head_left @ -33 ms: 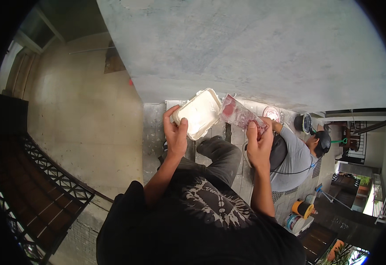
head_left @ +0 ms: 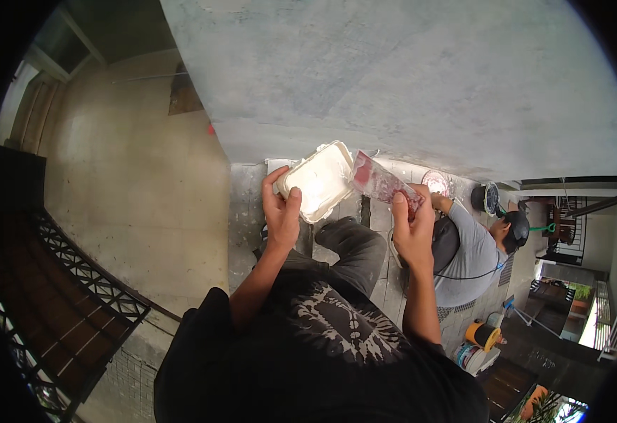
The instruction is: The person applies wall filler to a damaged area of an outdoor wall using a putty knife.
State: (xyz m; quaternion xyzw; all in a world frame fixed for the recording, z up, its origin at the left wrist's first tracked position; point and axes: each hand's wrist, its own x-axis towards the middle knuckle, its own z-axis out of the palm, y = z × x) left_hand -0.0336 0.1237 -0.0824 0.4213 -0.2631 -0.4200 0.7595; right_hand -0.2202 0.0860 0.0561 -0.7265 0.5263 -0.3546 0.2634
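My left hand [head_left: 282, 211] grips the side of a shallow off-white tray [head_left: 343, 158], thumb over its rim and fingers on its outer wall. White paste [head_left: 320, 182] coats its inside and edges. In my right hand [head_left: 413, 229] is a flat red scraper [head_left: 381, 185] smeared with whitish paste, pinched with the thumb on its face. The scraper's far end stands beside the tray's right edge; I cannot tell whether they touch.
A grey plastered wall [head_left: 400, 77] rises ahead. Close on my right, a person in a grey shirt [head_left: 469, 257] crouches near a paste-smeared bucket [head_left: 434, 182] and a dark bucket [head_left: 486, 197]. A yellow-and-black container [head_left: 482, 335] stands at lower right; a railing [head_left: 75, 282] runs along the left.
My right hand and the scraper have shifted slightly to the left, toward the tray. My left hand and the tray look nearly unmoved.
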